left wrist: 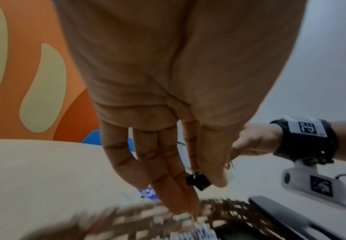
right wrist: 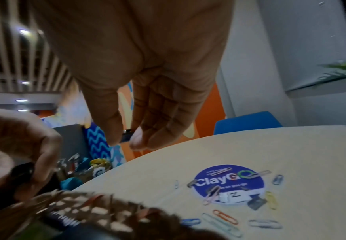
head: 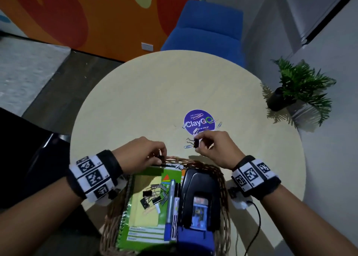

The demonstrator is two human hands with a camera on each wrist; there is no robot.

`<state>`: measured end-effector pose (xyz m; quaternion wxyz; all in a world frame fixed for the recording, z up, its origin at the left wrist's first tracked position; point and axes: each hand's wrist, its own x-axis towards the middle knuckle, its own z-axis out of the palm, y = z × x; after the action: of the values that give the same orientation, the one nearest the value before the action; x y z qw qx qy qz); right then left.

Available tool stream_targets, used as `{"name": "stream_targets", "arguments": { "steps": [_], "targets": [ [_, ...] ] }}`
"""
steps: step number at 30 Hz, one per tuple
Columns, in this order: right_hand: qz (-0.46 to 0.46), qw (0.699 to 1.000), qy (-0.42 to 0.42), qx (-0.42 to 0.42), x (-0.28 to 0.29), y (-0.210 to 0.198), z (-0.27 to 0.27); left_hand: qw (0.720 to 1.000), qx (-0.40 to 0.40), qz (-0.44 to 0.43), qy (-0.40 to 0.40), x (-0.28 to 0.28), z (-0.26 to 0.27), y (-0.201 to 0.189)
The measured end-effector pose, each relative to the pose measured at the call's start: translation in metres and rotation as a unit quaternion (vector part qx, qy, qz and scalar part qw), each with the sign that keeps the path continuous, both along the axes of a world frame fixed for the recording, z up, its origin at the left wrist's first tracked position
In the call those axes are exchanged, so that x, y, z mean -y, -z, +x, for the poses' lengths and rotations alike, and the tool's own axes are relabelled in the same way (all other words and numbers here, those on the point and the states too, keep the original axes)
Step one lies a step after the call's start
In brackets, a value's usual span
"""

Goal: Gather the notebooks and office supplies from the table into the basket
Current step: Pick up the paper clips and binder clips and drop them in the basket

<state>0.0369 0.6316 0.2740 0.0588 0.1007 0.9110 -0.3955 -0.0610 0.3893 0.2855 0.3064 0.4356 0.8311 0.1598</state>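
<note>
Hands over basket (head: 222,180) rim | left hand (head: 141,153) at 9 o'clock of far rim, fingers pointing down, pinched a black binder clip (left wrist: 197,180) | right hand (head: 215,149) at 1 o'clock, thumb and fingertips clamped on second clip (head: 195,143) above table (head: 155,93) | paper clips (right wrist: 225,216) lay around sticker (head: 199,122) at 12 o'clock | notebooks (head: 143,213) lay in basket.

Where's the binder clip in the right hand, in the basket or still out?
Out. The right hand pinches the binder clip above the table, beyond the basket rim.
</note>
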Motion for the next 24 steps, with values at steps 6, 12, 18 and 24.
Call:
{"name": "stream_targets", "arguments": {
  "steps": [6, 12, 18, 24],
  "targets": [
    [0.096, 0.986, -0.124, 0.053, 0.055, -0.004, 0.014, 0.998, 0.042, -0.035, -0.009, 0.035, 0.033, 0.013],
    [0.154, 0.957, -0.228, 0.089, 0.092, -0.012, 0.025, 0.997, -0.028, -0.008, -0.071, 0.050, 0.007, 0.001],
    [0.143, 0.962, -0.218, 0.080, 0.083, -0.020, 0.020, 0.989, -0.116, -0.013, -0.092, 0.006, -0.045, 0.000],
    [0.122, 0.991, 0.026, 0.052, -0.016, -0.001, -0.016, 0.989, -0.135, -0.054, -0.037, -0.087, -0.082, 0.022]
  ]
}}
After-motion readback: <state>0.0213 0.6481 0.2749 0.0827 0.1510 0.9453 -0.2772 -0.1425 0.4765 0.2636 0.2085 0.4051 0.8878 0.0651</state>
